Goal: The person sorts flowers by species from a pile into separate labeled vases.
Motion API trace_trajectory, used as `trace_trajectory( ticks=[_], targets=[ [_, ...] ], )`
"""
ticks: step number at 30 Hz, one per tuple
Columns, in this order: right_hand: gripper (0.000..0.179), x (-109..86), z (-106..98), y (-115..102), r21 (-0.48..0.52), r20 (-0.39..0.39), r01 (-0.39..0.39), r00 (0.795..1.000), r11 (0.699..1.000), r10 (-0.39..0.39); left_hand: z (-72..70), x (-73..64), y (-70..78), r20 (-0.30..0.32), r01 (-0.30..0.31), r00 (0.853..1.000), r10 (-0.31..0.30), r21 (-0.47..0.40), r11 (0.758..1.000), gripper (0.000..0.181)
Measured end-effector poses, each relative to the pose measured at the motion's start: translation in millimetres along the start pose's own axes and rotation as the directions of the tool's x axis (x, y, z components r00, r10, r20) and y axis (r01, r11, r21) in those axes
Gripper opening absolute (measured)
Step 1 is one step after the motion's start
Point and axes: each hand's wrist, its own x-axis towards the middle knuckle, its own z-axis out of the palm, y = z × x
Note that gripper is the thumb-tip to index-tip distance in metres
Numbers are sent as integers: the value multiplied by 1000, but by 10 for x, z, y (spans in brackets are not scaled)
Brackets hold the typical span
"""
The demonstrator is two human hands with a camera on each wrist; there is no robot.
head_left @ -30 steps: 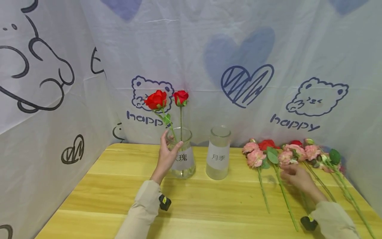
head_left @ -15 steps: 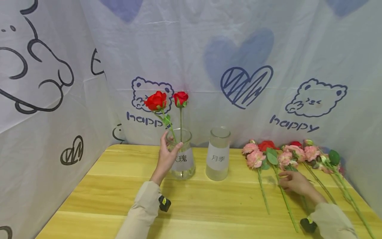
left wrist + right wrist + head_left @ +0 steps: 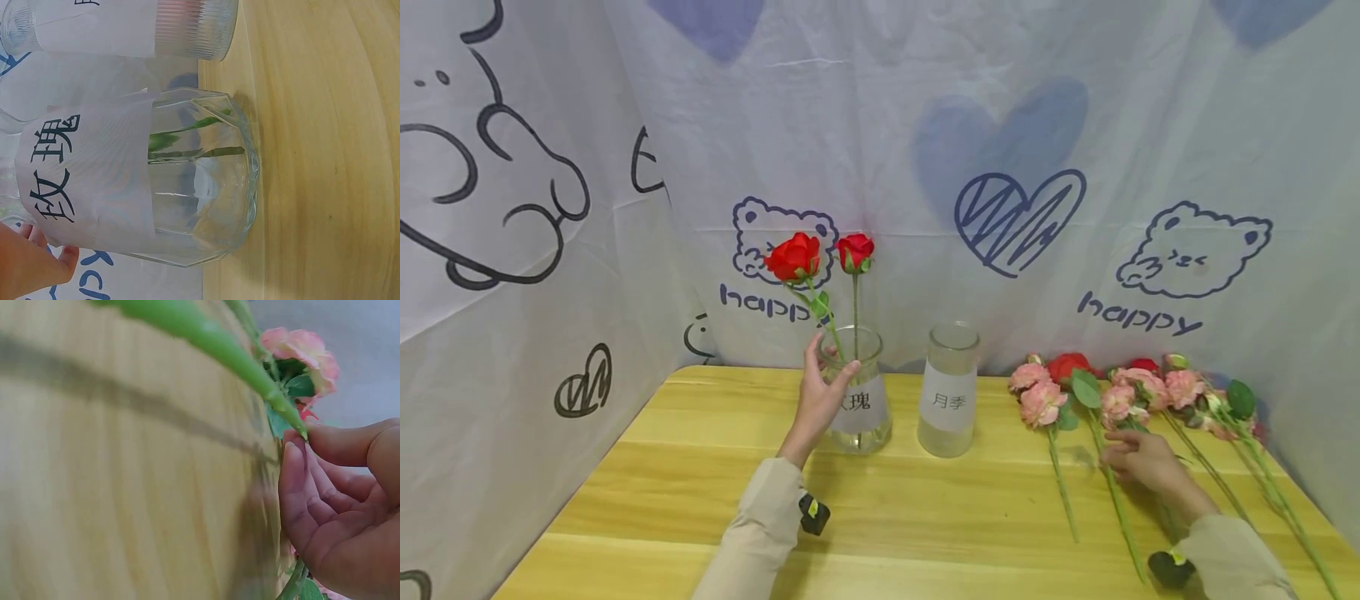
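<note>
In the head view my left hand [image 3: 822,400] grips the neck of a flared glass vase [image 3: 874,437] with a white paper label. Two red roses [image 3: 793,257] stand in it, their stem ends visible through the glass [image 3: 187,244] in the left wrist view. At the right, my right hand [image 3: 1150,467] pinches a green stem [image 3: 244,372] between thumb and fingertips, as the right wrist view shows. That stem runs up past a leaf [image 3: 1085,388] to a red rose [image 3: 1067,365] lying on the table, partly covered by pink blooms.
A second labelled glass vase [image 3: 947,417] stands right of the first. Several pink flowers [image 3: 1041,403] lie along the back right of the wooden table [image 3: 925,525], stems toward the front. Printed cloth [image 3: 895,167] hangs behind and at the left.
My right hand has come slightly down and left onto the stem, whose lower end has shifted a little left. The left hand keeps its hold on the vase.
</note>
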Motion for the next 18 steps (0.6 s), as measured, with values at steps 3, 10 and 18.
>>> trace_trajectory(
  ticks=[3,10,18],
  targets=[
    [52,-21,-10,-18,46,-13,-14,1000,999,14,1,-2,9,-4,-1,1000,1,1,1000,79],
    [58,-50,-28,-71,161,21,-47,999,986,44,2,3,5,-7,-6,1000,5,-4,1000,78],
    [60,-78,-7,-149,202,36,-37,999,979,31,12,-9,13,-7,-4,1000,4,-9,1000,78]
  ],
)
